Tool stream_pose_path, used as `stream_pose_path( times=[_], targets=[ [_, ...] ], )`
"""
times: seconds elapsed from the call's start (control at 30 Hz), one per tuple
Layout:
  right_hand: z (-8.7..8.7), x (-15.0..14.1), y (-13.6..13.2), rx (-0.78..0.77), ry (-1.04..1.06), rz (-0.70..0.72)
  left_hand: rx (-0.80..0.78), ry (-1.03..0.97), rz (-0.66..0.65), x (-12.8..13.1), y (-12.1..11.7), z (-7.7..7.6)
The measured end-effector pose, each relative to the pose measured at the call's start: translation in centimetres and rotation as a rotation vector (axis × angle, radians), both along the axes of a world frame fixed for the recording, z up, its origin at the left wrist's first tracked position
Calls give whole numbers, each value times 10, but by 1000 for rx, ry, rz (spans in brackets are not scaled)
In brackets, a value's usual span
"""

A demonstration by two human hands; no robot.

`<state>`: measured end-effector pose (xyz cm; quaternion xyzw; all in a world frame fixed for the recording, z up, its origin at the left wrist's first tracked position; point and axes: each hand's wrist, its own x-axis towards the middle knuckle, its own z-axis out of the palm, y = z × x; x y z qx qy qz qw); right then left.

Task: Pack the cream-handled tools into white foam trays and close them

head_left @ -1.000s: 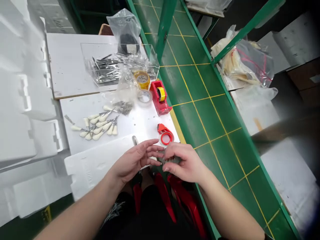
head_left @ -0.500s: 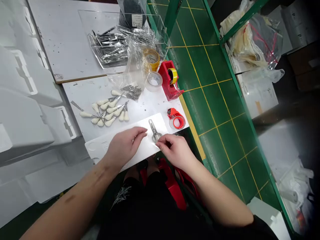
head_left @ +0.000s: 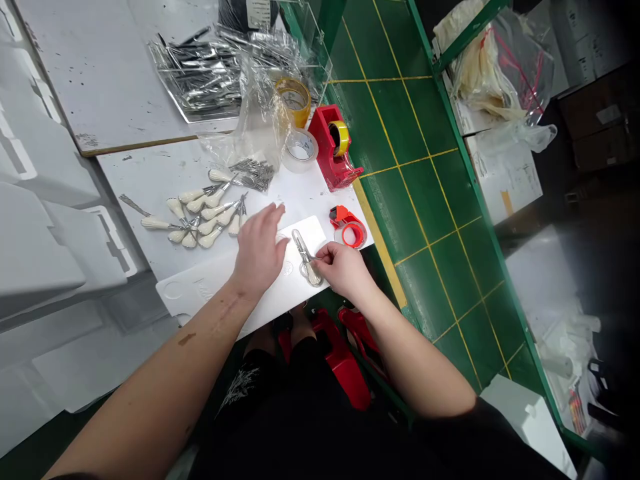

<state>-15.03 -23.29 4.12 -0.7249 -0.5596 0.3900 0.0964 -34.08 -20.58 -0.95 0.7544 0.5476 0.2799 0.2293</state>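
Note:
My left hand point(head_left: 260, 250) lies stretched out and flat on a white foam slab point(head_left: 200, 293), fingers apart and pointing toward a cluster of several cream-handled metal tools point(head_left: 203, 217). My right hand point(head_left: 340, 267) is curled, its fingertips pinching the ring end of small metal scissors point(head_left: 304, 257) that lie on the slab. A small red tape cutter with a roll point(head_left: 349, 230) sits just right of that hand. Behind it stands a red tape dispenser point(head_left: 333, 150) with a yellow roll.
Clear and yellow tape rolls point(head_left: 299, 127) and a crumpled clear bag point(head_left: 255, 127) lie behind the tools. Packets of metal parts point(head_left: 210, 67) fill a clear tray at the back. White foam mouldings point(head_left: 45, 220) stack at left. A green floor with yellow lines point(head_left: 425, 187) runs at right.
The view has swung down and left. My left hand has moved forward and flattened on the slab. My right hand has lowered onto the scissors' ring end.

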Motion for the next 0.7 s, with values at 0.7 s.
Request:
stream_pose_path(
  times=[0.7],
  targets=[
    [-55, 48, -66, 13, -160, -84, 86, 339, -497, 29, -27, -11]
  ],
)
